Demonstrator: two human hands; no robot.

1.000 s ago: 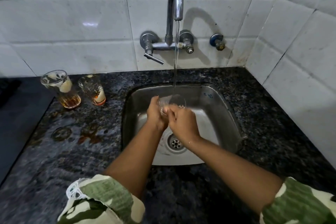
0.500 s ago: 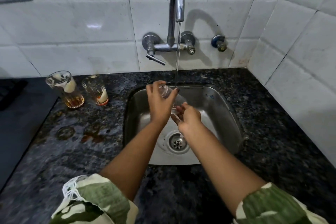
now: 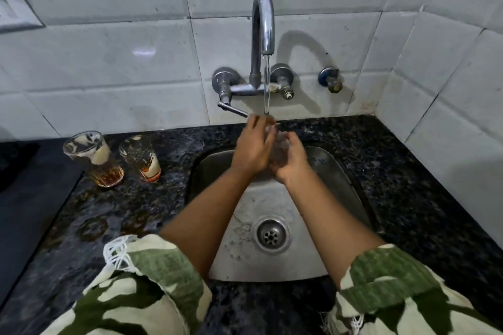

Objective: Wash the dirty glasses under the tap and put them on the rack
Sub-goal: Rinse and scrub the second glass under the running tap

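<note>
A clear glass (image 3: 275,144) sits between both hands over the steel sink (image 3: 337,168), under the stream from the chrome tap (image 3: 262,24). My left hand (image 3: 253,149) grips the glass from the left, fingers reaching up to its rim where the water lands. My right hand (image 3: 291,160) cups the glass from the right and below. Most of the glass is hidden by the hands. Two dirty glasses stand on the counter to the left: one with brown liquid and foam (image 3: 94,159), one with an orange-stained bottom (image 3: 141,158).
Black speckled granite counter (image 3: 408,198) surrounds the sink, with wet brown rings (image 3: 92,228) at left. A drain (image 3: 270,235) sits in the sink floor. Tap lever (image 3: 231,109) juts forward. White tiled walls stand behind and at right. No rack is in view.
Both hands have lifted the glass higher toward the spout, and the right hand has come back onto it. The camera has tilted down a little.
</note>
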